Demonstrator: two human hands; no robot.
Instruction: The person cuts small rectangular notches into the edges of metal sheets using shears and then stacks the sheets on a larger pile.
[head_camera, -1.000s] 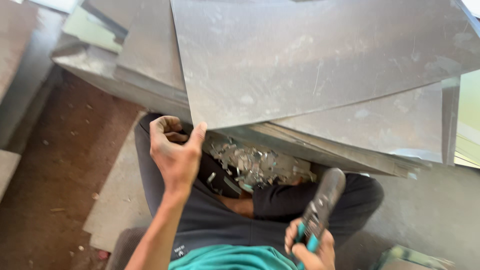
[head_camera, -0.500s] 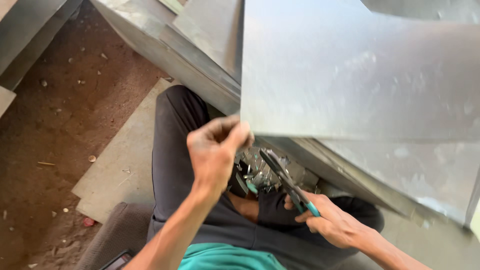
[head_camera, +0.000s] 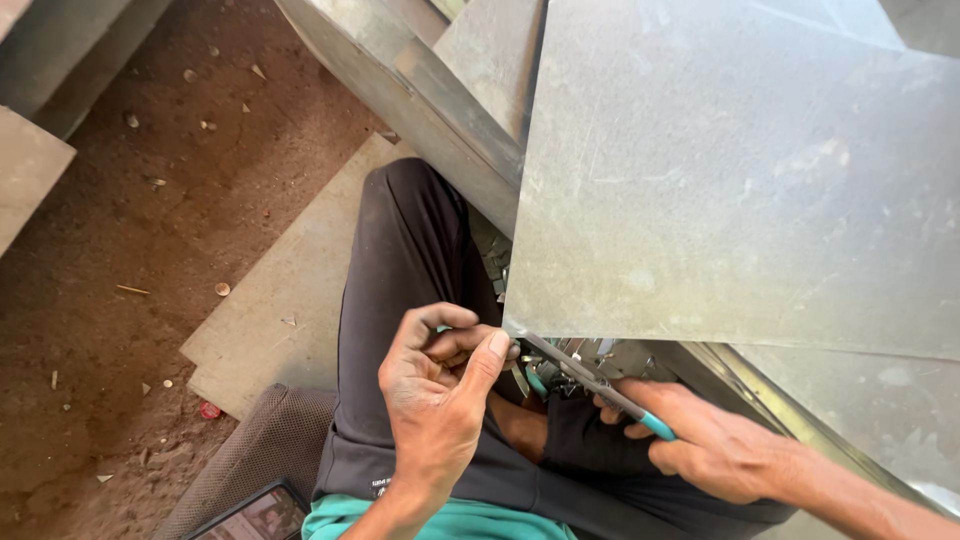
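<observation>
Two hands meet at the metal sheet's (head_camera: 740, 190) near corner: left hand (head_camera: 440, 385) pinches the edge, right hand (head_camera: 705, 445) grips teal-handled snips (head_camera: 590, 378). Cutting seems just begun; next, steady closing along the edge.

Metal sheet (head_camera: 740, 190) dull grey, scuffed, matt; snips (head_camera: 590, 378) steel blades, teal plastic handles; floor (head_camera: 150, 230) rough brown dirt.

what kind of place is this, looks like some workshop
Probably an informal sheet-metal workshop. Large grey metal sheets are stacked over a bare dirt floor, and the right hand works teal-handled snips at a sheet corner that the left hand pinches.
</observation>
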